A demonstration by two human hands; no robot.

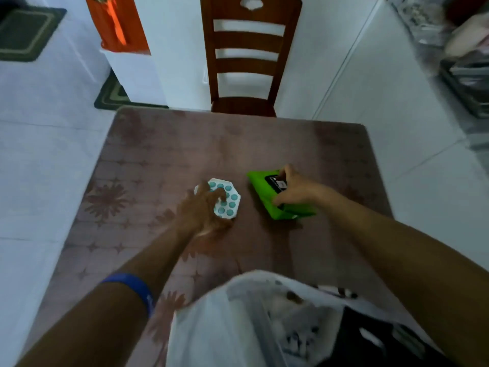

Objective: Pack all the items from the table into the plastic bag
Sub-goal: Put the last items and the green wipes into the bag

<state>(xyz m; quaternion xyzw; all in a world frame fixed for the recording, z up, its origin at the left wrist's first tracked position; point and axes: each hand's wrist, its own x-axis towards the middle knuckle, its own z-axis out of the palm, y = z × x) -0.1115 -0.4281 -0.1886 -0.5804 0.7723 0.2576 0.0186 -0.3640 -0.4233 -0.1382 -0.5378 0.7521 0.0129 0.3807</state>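
**Both hands on the last two items**

We see our left hand (pixel 203 207) lying over the near-left part of a white eight-sided pop toy (pixel 225 198) with teal bubbles, fingers spread and bent down onto it; the motion blur keeps us from telling whether it truly grips the toy or only touches it. The toy lies flat near the middle of the worktop (pixel 158 154), which carries a brownish flowered cover.

Just to the right of the toy, apart from it, lies a bright green case (pixel 267 197) with a small black item (pixel 276 182) on top. Our right hand (pixel 293 189) reaches over the case, thumb and fingers curled round the black item and the case's upper side.

The plastic bag (pixel 238 321), white and translucent, sits at the near edge of the worktop between our forearms, its mouth open towards us, with blurred contents inside. A blue band (pixel 137 290) circles the left wrist. A wooden chair (pixel 247 62) stands at the far side.
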